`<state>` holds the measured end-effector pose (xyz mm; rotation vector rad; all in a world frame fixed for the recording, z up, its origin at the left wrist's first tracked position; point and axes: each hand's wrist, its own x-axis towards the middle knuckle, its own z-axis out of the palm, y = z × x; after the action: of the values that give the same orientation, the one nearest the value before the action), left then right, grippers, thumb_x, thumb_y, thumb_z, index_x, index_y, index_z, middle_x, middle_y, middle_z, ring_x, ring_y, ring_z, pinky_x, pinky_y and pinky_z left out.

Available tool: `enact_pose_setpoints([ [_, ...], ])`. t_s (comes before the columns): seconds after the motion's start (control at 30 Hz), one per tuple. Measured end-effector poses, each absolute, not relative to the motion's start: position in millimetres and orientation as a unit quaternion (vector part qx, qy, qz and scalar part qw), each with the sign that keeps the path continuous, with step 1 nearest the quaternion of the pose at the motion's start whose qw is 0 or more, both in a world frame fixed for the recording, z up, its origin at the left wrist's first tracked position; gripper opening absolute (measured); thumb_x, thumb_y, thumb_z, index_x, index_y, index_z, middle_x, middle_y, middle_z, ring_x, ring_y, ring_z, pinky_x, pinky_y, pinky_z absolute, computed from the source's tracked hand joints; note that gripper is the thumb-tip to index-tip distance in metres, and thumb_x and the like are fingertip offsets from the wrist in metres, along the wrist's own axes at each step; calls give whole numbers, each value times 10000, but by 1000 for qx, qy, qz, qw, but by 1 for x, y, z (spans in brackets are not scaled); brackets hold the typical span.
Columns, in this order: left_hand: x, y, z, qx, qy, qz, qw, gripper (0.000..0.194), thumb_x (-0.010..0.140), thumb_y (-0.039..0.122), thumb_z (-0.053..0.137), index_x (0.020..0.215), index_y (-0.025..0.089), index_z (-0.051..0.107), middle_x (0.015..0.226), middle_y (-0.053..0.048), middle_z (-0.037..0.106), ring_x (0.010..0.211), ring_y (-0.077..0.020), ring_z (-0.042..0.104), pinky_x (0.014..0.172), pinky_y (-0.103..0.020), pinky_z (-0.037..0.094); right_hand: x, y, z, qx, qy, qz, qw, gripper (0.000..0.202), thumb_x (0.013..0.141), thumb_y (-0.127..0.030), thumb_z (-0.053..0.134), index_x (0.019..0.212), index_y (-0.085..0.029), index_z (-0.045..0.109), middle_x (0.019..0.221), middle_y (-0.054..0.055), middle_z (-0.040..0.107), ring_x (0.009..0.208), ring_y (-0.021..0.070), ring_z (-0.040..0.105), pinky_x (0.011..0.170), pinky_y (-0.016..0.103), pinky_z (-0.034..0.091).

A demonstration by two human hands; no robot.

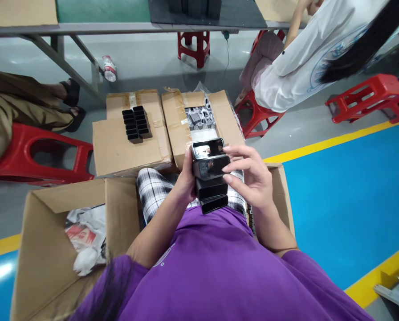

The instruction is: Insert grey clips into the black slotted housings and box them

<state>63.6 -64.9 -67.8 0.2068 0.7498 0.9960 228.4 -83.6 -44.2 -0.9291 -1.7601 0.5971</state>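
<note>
A: Where's the stack of black cases [211,169]?

B: On the wearer's side of the open carton [173,122], between both hands. Far end overlaps the carton's near edge in view; height over it, can't tell.

A: Axis?

B: Row runs from the open carton toward the purple shirt [213,258]; each case's long side lies crosswise.

A: Hands?

B: Left hand [185,180] grips the left side. Right hand [258,178] has fingers parted, tips touching the right edges at the carton end. Neither nearer; the right looks freer, I'd judge.

A: Edges, room?

B: Flaps flank the open carton's mouth, grey parts [199,118] inside. Left of it, a second carton [132,158] bears a block of black cases [137,122], cardboard showing around. Right of it, a seated co-worker [293,67] limits reach.
</note>
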Motion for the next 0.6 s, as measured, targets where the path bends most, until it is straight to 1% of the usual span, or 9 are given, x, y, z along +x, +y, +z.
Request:
enact_pose_setpoints([
  [0.07, 65, -64, -66, 86, 355, 455, 812, 574, 943, 616, 471, 1305, 202, 632, 1068, -81, 769, 1061, -276, 716, 930, -369, 568, 230, -82, -43, -376, -742, 215, 512, 152, 908, -285, 641, 1058, -307, 655, 1291, 41, 643, 1173, 253, 625, 936, 482, 587],
  [0.13, 66, -63, -64, 73, 358, 444, 818, 579, 950, 611, 459, 1323, 198, 622, 1049, -85, 774, 1039, -278, 724, 919, -378, 572, 231, -79, -41, -365, -760, 178, 507, 307, 915, -308, 630, 1220, -326, 601, 1327, 44, 638, 1251, 273, 582, 1021, 540, 541],
  [0.2, 67, -63, -64, 65, 357, 436, 824, 576, 951, 604, 463, 1337, 204, 615, 1047, -89, 776, 1028, -276, 728, 921, -380, 570, 233, -76, -38, -360, -789, 156, 473, 415, 934, -326, 601, 1343, -330, 532, 1365, 40, 631, 1316, 282, 541, 1098, 579, 476],
  [0.23, 68, -63, -64, 63, 356, 434, 825, 573, 954, 602, 460, 1340, 208, 614, 1049, -89, 776, 1023, -272, 730, 924, -376, 567, 233, -74, -37, -361, -803, 152, 450, 422, 945, -323, 584, 1363, -328, 526, 1367, 35, 635, 1335, 282, 528, 1116, 582, 460],
  [0.3, 67, -64, -65, 61, 351, 429, 830, 576, 966, 603, 429, 1335, 204, 618, 1046, -91, 775, 1008, -260, 733, 923, -360, 565, 233, -72, -37, -362, -821, 146, 418, 383, 956, -296, 567, 1338, -317, 570, 1321, 28, 669, 1342, 277, 525, 1108, 564, 474],
  [0.4, 66, -64, -64, 51, 341, 405, 847, 612, 985, 615, 349, 1296, 177, 644, 1022, -91, 777, 972, -251, 739, 895, -335, 571, 232, -71, -42, -352, -827, 134, 417, 333, 948, -268, 585, 1275, -301, 637, 1195, 28, 727, 1311, 274, 547, 1057, 535, 522],
  [0.5, 65, -63, -64, 37, 342, 388, 855, 659, 993, 621, 289, 1259, 148, 664, 991, -101, 780, 926, -249, 747, 852, -329, 584, 231, -72, -50, -349, -827, 130, 421, 344, 939, -242, 605, 1275, -299, 651, 1173, 35, 734, 1302, 275, 544, 1029, 519, 541],
  [0.6, 66, -61, -68, 24, 359, 385, 850, 677, 981, 639, 307, 1243, 134, 673, 972, -121, 782, 875, -241, 753, 816, -332, 598, 230, -72, -55, -354, -831, 114, 413, 366, 939, -206, 595, 1290, -293, 651, 1167, 43, 732, 1292, 280, 541, 1011, 511, 550],
])
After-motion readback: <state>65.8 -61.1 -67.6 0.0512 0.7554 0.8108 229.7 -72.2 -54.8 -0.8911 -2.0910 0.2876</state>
